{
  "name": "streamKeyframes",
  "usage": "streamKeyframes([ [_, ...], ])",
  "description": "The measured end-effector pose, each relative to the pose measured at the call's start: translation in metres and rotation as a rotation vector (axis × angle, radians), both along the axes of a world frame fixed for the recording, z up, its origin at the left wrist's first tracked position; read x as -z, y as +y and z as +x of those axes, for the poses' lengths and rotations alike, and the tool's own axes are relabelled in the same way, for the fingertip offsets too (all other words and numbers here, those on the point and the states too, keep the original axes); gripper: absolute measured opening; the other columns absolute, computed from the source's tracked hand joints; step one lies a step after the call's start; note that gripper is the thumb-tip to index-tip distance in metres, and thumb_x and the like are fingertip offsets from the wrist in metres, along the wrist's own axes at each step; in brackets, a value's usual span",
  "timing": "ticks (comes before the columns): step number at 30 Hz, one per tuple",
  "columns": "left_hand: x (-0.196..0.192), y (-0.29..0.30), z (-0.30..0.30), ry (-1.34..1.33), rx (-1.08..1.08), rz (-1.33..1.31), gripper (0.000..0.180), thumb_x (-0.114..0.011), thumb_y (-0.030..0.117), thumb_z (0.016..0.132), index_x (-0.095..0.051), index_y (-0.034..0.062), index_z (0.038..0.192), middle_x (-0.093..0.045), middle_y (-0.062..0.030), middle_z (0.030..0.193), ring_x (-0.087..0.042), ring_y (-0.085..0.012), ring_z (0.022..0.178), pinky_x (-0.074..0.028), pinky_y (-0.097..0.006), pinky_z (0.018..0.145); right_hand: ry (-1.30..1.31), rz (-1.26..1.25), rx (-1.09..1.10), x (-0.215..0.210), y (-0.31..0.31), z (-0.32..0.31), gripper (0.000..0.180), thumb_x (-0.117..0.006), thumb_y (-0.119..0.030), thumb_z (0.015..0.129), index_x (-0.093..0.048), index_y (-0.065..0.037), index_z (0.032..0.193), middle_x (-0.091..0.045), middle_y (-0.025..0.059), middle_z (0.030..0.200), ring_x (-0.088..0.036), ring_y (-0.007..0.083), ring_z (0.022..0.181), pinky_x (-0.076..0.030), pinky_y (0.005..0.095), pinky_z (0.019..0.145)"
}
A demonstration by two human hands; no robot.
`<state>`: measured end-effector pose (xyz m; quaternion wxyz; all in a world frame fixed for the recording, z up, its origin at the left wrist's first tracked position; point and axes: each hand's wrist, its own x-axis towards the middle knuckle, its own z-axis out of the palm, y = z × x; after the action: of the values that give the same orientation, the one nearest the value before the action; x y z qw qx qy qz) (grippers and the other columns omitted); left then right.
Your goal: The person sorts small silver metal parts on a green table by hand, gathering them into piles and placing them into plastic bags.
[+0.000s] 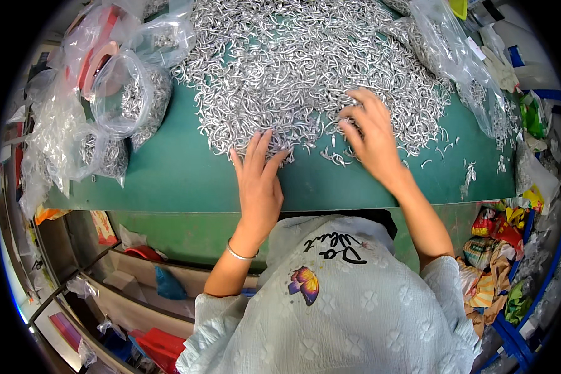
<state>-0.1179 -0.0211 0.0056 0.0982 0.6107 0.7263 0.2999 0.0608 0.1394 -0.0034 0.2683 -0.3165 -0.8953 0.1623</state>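
A wide heap of small curved silvery metal pieces (274, 81) covers the far and middle part of the green table. At its near left edge, my left hand (258, 174) rests with fingers spread, the fingertips touching the pieces. Farther right, my right hand (373, 131) reaches onto the heap, its fingers apart and a little curled over the pieces. Neither hand shows anything gripped. A few loose pieces (336, 157) lie on the table between the two hands, apart from the main heap.
Clear plastic bags with more silvery pieces (146, 103) stand at the left, near a pink tape roll (100, 65). Another filled bag (458, 68) lies at the right. The green table (181, 181) has its near edge before me. Crumpled coloured packaging (492, 249) sits lower right.
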Motion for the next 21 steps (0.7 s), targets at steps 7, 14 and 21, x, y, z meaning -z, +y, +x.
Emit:
streamKeyframes([
  [7,-0.006,0.03,0.032,0.123,0.21,-0.027,0.052,-0.07,0.022,0.081,-0.051,0.0123,0.128,-0.04,-0.0101,0.142,-0.034,-0.036,0.132,-0.024,-0.067,0.104,-0.065,-0.159,-0.158,-0.024,-0.041,0.015,0.027,-0.065,-0.008,0.083,-0.06,-0.003,0.109,-0.049,0.015,0.135,-0.042,0.0366,0.128,-0.034,0.0486,0.105],
  [14,0.011,0.027,0.023,0.197,0.246,-0.09,0.039,-0.064,0.007,0.082,-0.057,0.0119,0.121,-0.049,-0.0056,0.134,-0.039,-0.0297,0.131,-0.02,-0.07,0.104,-0.013,0.066,0.17,-0.017,0.046,0.02,0.013,-0.065,-0.008,0.083,-0.065,-0.003,0.095,-0.062,0.0109,0.093,-0.052,0.0292,0.089,-0.039,0.0393,0.08],
  [21,0.003,0.013,0.011,0.118,0.169,-0.013,0.036,-0.053,-0.011,0.075,-0.062,0.0037,0.107,-0.052,-0.0102,0.128,-0.046,-0.0308,0.126,-0.016,-0.069,0.106,-0.152,0.173,0.123,-0.008,0.059,0.013,0.022,-0.068,-0.004,0.078,-0.062,-0.005,0.099,-0.058,0.0067,0.082,-0.053,0.0248,0.084,-0.036,0.0374,0.079],
])
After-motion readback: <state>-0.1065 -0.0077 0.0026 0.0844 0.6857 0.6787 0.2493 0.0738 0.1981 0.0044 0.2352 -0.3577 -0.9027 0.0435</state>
